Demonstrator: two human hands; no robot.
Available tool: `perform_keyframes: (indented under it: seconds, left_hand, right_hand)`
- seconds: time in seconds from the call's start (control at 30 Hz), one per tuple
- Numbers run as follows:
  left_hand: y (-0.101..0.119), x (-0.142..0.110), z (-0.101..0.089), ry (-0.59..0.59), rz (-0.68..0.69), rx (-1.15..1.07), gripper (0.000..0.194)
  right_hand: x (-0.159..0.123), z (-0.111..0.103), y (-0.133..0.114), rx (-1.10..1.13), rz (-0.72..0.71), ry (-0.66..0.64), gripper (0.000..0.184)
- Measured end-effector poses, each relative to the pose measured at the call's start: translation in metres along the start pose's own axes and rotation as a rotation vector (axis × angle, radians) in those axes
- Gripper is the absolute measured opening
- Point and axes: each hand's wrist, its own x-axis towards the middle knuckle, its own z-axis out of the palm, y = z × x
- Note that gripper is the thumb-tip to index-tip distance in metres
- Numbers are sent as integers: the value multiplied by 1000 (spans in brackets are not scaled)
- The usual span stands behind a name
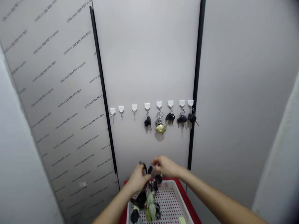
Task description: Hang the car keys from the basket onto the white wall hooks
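**Sam:** Walls first, because they are the biggest. What do you see?

**Mia:** A pale wall [149,62] is straight ahead, far from us. On the left is a big panel [58,93] with small printed words all over it. Two thin black strips [197,84] run up and down the wall.

**Sam:** And lower down?

**Mia:** A white basket [174,199] with little holes sits near us at the bottom, on something red [187,199]. A pile of keys [147,205] lies in its left part, with some green bits in it.

**Sam:** Where are the hands?

**Mia:** Both are just above the far edge of the basket, close together. The left hand [137,179] is curled around a bunch of keys [151,179]. Some of the bunch hangs down to the pile. The right hand [165,166] pinches a small black key top [150,169] of that bunch with its fingertips.

**Sam:** What is on the wall?

**Mia:** A row of eight white hooks [147,106], higher than the hands. The three on the left are bare. The five on the right each hold keys. A black key [147,121] hangs on the fourth one. Just right of it hangs a gold tag [161,128] on a ring. Three more dark key sets [182,118] hang on the hooks right of that.
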Motion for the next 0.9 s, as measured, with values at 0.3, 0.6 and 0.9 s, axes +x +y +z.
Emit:
perform_keyframes:
  seconds: [0.3, 0.6, 0.9]
  left_hand:
    - [119, 82, -46, 575, 13, -85, 46]
    - [152, 90, -75, 616, 224, -306, 20]
    - [166, 72, -84, 399, 275, -343, 19]
  right_hand:
    - [84, -59, -36, -531, 216, 336, 43]
    - [111, -80, -38, -283, 60, 517, 23]
    - [138, -102, -65, 32, 7, 319, 18]
